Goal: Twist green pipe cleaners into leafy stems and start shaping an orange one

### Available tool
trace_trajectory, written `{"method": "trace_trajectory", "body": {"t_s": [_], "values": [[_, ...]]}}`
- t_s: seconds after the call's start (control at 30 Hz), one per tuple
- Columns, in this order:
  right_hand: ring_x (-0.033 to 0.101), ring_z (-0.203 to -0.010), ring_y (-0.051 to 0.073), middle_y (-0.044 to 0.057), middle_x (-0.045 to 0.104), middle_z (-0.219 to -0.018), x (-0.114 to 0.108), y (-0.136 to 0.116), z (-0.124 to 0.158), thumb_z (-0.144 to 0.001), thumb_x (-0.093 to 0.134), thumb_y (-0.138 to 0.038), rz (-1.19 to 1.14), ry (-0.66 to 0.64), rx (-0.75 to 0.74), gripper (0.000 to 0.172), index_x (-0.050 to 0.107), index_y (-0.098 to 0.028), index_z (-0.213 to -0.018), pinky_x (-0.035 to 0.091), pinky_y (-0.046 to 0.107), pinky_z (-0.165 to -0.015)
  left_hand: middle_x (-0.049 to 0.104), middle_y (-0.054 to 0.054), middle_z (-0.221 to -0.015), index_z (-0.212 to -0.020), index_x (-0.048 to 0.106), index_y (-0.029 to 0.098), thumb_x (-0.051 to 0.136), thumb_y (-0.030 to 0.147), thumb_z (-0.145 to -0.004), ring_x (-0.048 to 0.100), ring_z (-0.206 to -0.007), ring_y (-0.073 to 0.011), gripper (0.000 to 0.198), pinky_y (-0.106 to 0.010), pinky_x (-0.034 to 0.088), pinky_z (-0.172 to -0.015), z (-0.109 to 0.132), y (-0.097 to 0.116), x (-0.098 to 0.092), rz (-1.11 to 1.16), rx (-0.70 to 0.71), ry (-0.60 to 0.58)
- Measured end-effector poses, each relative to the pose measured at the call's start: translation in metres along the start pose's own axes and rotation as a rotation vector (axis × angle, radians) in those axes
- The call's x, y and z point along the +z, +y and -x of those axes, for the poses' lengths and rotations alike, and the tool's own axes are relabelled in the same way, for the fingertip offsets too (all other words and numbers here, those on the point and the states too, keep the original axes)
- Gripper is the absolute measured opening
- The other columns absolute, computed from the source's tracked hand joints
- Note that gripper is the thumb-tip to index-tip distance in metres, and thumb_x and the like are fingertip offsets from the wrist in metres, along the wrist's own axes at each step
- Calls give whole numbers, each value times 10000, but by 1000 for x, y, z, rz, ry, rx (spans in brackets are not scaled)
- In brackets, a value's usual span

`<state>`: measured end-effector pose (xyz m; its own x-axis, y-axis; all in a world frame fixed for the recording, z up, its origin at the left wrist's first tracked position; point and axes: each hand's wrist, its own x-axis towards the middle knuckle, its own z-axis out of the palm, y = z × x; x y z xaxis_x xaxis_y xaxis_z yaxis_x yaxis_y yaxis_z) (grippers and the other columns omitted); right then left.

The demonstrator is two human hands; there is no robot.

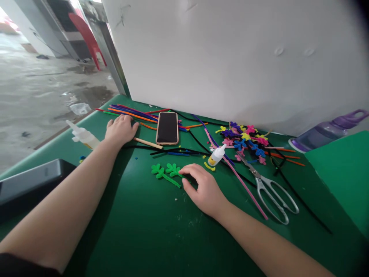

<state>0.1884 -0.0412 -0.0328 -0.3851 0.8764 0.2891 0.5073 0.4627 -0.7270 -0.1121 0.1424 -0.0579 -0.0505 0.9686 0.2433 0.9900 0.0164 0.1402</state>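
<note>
My right hand pinches the stem of a green pipe-cleaner sprig with looped leaves, thumb and forefinger at its right end. Just left of it, a second green pipe-cleaner sprig lies flat on the table. My left hand reaches to the back left, palm down with fingers apart, at the near end of a bundle of coloured pipe cleaners. Whether its fingertips touch them is hard to see. A wooden stick lies just right of that hand. Beyond my right hand stands a small white glue bottle, leaning.
Metal scissors and a pink pipe cleaner lie on the right. Colourful pipe-cleaner flowers are heaped behind them. A phone, a purple bottle, another glue bottle and a dark box surround the green table.
</note>
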Motion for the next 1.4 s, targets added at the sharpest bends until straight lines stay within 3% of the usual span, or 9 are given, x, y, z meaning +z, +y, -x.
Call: {"method": "trace_trajectory", "body": {"t_s": [0.23, 0.37, 0.5, 0.7, 0.83, 0.97, 1.07, 1.2, 1.4], "values": [[564, -967, 185, 49, 612, -996, 1, 1, 1, -837, 473, -132, 1, 4, -10, 202, 576, -206, -994, 478, 347, -846, 509, -189, -1253, -1206, 519, 171, 369, 417, -848, 413, -1177, -387, 459, -540, 306, -935, 6, 5, -6, -9, 19, 61], [564, -965, 183, 50, 611, -999, 0, 2, 1, -838, 473, -135, -3, -4, -9, 202, 578, -204, -996, 482, 344, -837, 622, -175, -1019, -936, 647, 182, 395, 289, -836, 444, -1090, -393, 292, -556, 320, -845, 10, 8, -10, -79, 60, 119], [564, -969, 184, 50, 612, -999, 0, 2, 1, -841, 470, -139, -6, -8, -9, 202, 579, -205, -998, 481, 350, -842, 639, -194, -928, -791, 624, 154, 389, 220, -833, 461, -1059, -392, 248, -564, 288, -837, 11, 15, -12, -83, 50, 150], [563, -967, 176, 50, 612, -999, -1, 2, 1, -840, 473, -136, -13, -12, -9, 199, 579, -198, -996, 480, 342, -846, 659, -140, -914, -959, 549, 85, 425, 280, -865, 548, -944, -307, 249, -538, 268, -901, 13, 22, -19, 130, -7, 149], [564, -968, 180, 49, 613, -998, -1, 2, 1, -845, 468, -140, -20, -12, -9, 199, 578, -205, -998, 484, 348, -838, 678, -73, -863, -986, 558, 103, 363, 433, -910, 566, -801, -206, 390, -374, 393, -758, 8, 22, -23, 291, -52, 150], [566, -961, 180, 50, 614, -995, -2, 3, 1, -843, 471, -138, -25, -10, -8, 199, 578, -205, -997, 485, 345, -830, 682, -64, -899, -1037, 568, 93, 245, 389, -954, 545, -728, -138, 446, -282, 415, -654, 3, 23, -22, 475, -72, 208], [566, -959, 179, 50, 613, -993, -2, 3, 1, -843, 472, -137, -27, -14, -8, 198, 577, -206, -996, 486, 347, -831, 678, -54, -958, -1113, 547, 93, 299, 354, -945, 532, -679, -92, 397, -242, 430, -614, 1, 26, -20, 611, -34, 214], [565, -955, 175, 51, 612, -988, -2, 3, 0, -844, 470, -134, -26, -21, -6, 192, 577, -198, -990, 485, 342, -829, 689, -52, -958, -1091, 578, 88, 474, 317, -878, 570, -747, -91, 329, -255, 480, -686, 1, 30, -18, 762, 45, 156], [563, -955, 173, 51, 611, -991, -3, 3, 1, -845, 468, -133, -26, -23, -6, 193, 575, -196, -993, 483, 333, -825, 688, -58, -983, -1095, 590, 98, 544, 351, -852, 600, -810, -98, 354, -305, 516, -769, 4, 38, -23, 902, 121, 148]]}}
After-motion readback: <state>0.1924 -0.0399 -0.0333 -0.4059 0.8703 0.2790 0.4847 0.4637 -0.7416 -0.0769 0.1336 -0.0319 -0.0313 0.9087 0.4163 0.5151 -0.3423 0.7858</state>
